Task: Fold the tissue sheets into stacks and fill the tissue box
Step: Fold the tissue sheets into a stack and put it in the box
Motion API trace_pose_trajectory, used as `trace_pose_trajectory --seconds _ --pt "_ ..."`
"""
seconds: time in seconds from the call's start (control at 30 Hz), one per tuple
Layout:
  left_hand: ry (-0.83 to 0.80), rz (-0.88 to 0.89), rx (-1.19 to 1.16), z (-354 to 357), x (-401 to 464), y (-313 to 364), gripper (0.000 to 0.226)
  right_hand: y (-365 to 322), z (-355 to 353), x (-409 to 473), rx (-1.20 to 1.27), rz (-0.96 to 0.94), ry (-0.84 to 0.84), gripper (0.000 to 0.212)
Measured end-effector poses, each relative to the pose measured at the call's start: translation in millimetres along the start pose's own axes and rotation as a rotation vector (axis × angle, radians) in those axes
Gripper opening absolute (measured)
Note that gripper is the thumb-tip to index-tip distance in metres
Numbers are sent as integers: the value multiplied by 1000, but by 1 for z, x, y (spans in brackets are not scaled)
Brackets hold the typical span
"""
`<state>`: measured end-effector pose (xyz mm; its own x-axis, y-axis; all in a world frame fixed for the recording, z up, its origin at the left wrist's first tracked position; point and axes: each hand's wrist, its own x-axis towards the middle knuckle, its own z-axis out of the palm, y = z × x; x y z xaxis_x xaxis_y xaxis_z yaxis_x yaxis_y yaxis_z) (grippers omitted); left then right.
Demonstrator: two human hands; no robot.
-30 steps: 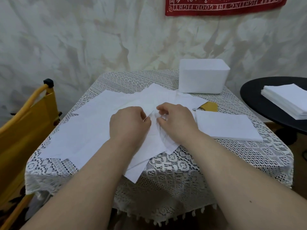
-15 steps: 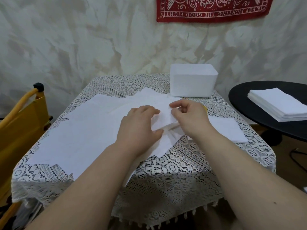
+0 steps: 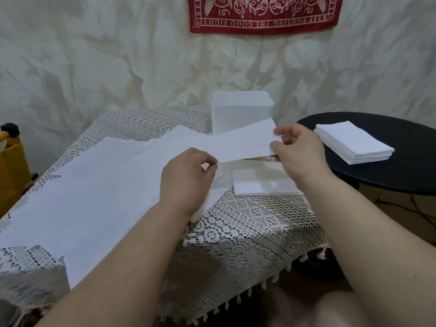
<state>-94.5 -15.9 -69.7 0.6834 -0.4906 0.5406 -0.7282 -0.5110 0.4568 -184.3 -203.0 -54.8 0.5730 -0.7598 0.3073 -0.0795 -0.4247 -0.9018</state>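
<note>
A folded white tissue sheet (image 3: pixel 245 143) hangs above the table between both hands. My right hand (image 3: pixel 299 152) pinches its right end between thumb and fingers. My left hand (image 3: pixel 186 180) pinches its lower left corner. Under them several unfolded white sheets (image 3: pixel 99 192) lie spread over the lace tablecloth. A flat stack of folded tissues (image 3: pixel 262 182) lies on the table below the held sheet. The white tissue box (image 3: pixel 240 109) stands at the table's far edge, behind the held sheet.
A second stack of folded tissues (image 3: pixel 354 142) sits on a round black side table (image 3: pixel 401 166) to the right. A yellow chair (image 3: pixel 11 166) stands at the left. A small yellow object (image 3: pixel 264 158) peeks out under the held sheet.
Both hands have lifted a folded sheet off the pile; my right hand moved up and right, drawing it out long, while my left stays at its near end.
</note>
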Motion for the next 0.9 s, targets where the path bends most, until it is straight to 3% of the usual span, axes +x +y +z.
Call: trace_pose_trajectory --seconds 0.33,0.47,0.6,0.77,0.9 --pt "-275 108 6 19 -10 41 11 41 -48 -25 -428 72 -21 22" --pt "-341 59 66 16 -11 35 35 42 -49 -28 -542 37 -16 28" --pt "-360 0 68 16 -11 30 45 43 -53 -30 -602 30 6 27" --pt "-342 -32 61 16 -12 29 46 45 -51 -30 -624 18 -80 31" --pt "-318 -79 29 19 -13 28 35 37 -50 -34 -612 -203 -132 25"
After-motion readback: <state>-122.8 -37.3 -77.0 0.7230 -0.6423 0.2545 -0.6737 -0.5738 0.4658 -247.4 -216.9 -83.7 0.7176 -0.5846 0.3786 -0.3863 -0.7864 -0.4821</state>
